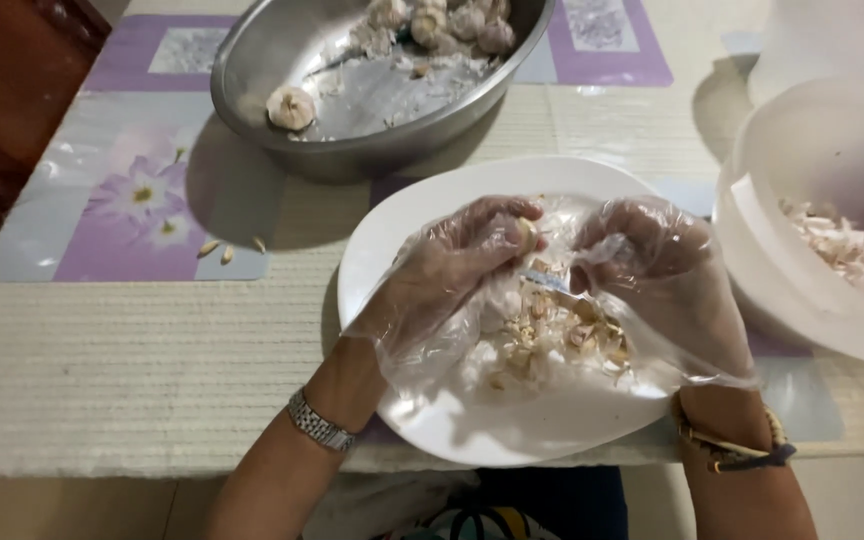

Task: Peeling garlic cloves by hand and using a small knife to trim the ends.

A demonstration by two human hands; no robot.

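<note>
So the table [132,360] has open space on the left, right up to its near edge. The steel bowl [282,60] of garlic bulbs sits at the back, a white plastic tub [812,200] of peels crowds the right. The white plate [422,210] overhangs the near edge a bit. Over it, the gloved left hand [452,265] pinches a garlic clove [526,235]; the right hand [652,260] curls around a small knife [547,282].

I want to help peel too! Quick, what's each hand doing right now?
Left hand: gloved, closed on a garlic clove.
Right hand: gloved, fingers curled; what it holds cannot be told.
</note>
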